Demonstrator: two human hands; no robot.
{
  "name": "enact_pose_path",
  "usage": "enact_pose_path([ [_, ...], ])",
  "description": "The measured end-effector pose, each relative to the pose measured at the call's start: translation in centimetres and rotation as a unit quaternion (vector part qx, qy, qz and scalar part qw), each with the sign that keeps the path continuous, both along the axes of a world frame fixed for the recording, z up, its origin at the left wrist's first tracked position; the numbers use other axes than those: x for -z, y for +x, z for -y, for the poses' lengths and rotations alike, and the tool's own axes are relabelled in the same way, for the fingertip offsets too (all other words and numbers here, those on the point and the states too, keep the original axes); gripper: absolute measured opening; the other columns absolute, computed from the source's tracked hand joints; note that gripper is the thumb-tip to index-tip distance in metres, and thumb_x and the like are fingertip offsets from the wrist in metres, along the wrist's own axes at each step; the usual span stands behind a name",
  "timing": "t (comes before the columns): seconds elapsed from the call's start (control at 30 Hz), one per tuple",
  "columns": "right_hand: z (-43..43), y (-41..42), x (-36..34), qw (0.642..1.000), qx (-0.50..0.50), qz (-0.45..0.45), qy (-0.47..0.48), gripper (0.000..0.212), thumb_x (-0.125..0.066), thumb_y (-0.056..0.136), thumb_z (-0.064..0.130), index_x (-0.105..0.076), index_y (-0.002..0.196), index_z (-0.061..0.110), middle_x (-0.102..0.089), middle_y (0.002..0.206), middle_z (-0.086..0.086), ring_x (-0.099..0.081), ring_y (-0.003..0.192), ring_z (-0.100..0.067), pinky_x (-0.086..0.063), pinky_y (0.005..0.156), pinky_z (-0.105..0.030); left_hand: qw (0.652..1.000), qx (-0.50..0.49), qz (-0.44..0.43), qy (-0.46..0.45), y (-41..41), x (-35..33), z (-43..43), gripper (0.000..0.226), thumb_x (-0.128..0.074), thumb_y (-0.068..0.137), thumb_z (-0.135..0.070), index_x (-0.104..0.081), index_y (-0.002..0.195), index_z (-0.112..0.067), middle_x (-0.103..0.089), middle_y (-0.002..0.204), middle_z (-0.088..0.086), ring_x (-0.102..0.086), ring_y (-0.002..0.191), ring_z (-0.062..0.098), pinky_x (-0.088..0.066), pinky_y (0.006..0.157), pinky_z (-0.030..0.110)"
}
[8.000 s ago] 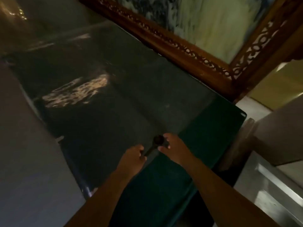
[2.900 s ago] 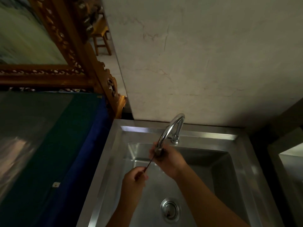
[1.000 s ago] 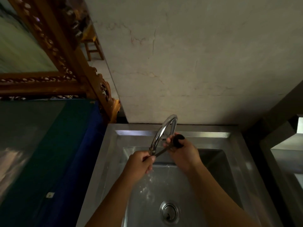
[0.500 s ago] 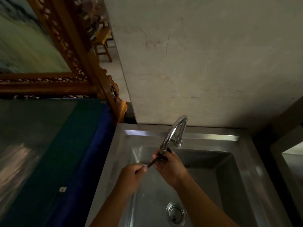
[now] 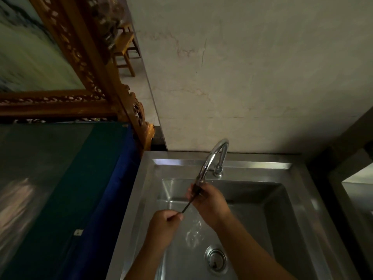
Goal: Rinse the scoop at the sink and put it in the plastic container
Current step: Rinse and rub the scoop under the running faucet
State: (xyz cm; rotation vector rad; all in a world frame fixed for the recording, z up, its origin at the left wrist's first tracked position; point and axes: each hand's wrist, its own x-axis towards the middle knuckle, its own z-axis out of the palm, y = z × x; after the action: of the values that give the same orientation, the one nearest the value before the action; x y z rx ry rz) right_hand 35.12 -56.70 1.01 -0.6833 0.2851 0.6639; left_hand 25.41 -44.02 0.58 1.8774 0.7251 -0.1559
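Steel sink [image 5: 298, 199] fills the lower right; the scoop [image 5: 189, 203] has dropped back under the faucet [image 5: 210, 158] spout; left hand [image 5: 163, 225] pinches its handle, right hand [image 5: 210, 203] closes round its bowl; rinsing continues, water splashing beneath.

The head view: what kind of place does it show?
Probably a dim washing corner of a home: a steel sink with a curved tap, a carved wooden frame, and a wooden stool beyond.
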Motion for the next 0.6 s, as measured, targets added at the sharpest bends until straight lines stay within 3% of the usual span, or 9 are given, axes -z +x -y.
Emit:
enact_pose_path([
  [0.13, 1.1, 1.0, -0.6, 0.999, -0.017, 0.014, 0.033, 0.016, -0.05, 0.084, 0.011, -0.062, 0.091, 0.004, -0.062, 0.083, -0.014, -0.059, 0.08, -0.027, -0.048, 0.079, -0.039, 0.999, -0.013, 0.032, 0.008, 0.8, -0.2, 1.1, 0.01, -0.071, 0.081, -0.015, -0.075, 0.073, -0.013, -0.054, 0.038, -0.009, -0.05, 0.043, 0.007, -0.043, 0.057, 0.026],
  [0.27, 1.9, 1.8, -1.4, 0.999, -0.036, 0.032, 0.025, 0.019, -0.046, 0.091, 0.011, -0.062, 0.099, 0.006, -0.06, 0.094, -0.015, -0.059, 0.09, -0.029, -0.048, 0.085, -0.041, 0.998, -0.026, 0.054, 0.014, 0.9, -0.4, 1.8, 0.009, -0.072, 0.08, -0.018, -0.075, 0.076, -0.012, -0.056, 0.042, -0.009, -0.052, 0.044, 0.008, -0.046, 0.055, 0.027],
  [0.47, 2.0, 1.7, -0.3, 0.995, -0.049, 0.032, -0.082, 0.016, -0.051, 0.095, 0.009, -0.065, 0.098, 0.002, -0.065, 0.095, -0.018, -0.065, 0.087, -0.029, -0.055, 0.082, -0.04, 0.999, -0.018, 0.043, -0.001, 0.2, 0.1, 1.5, 0.035, -0.064, 0.087, -0.012, -0.061, 0.053, -0.006, -0.05, 0.041, -0.001, -0.045, 0.041, 0.013, -0.04, 0.053, 0.03],
  [0.6, 2.6, 2.1, 0.7, 0.973, -0.079, 0.025, -0.214, 0.021, -0.054, 0.095, 0.009, -0.06, 0.113, 0.0, -0.068, 0.111, -0.021, -0.068, 0.1, -0.033, -0.058, 0.079, -0.039, 0.997, -0.019, 0.043, -0.054, -0.4, 0.4, 1.6, 0.033, -0.06, 0.09, -0.006, -0.062, 0.06, 0.009, -0.049, 0.042, 0.006, -0.042, 0.038, 0.013, -0.036, 0.044, 0.023],
])
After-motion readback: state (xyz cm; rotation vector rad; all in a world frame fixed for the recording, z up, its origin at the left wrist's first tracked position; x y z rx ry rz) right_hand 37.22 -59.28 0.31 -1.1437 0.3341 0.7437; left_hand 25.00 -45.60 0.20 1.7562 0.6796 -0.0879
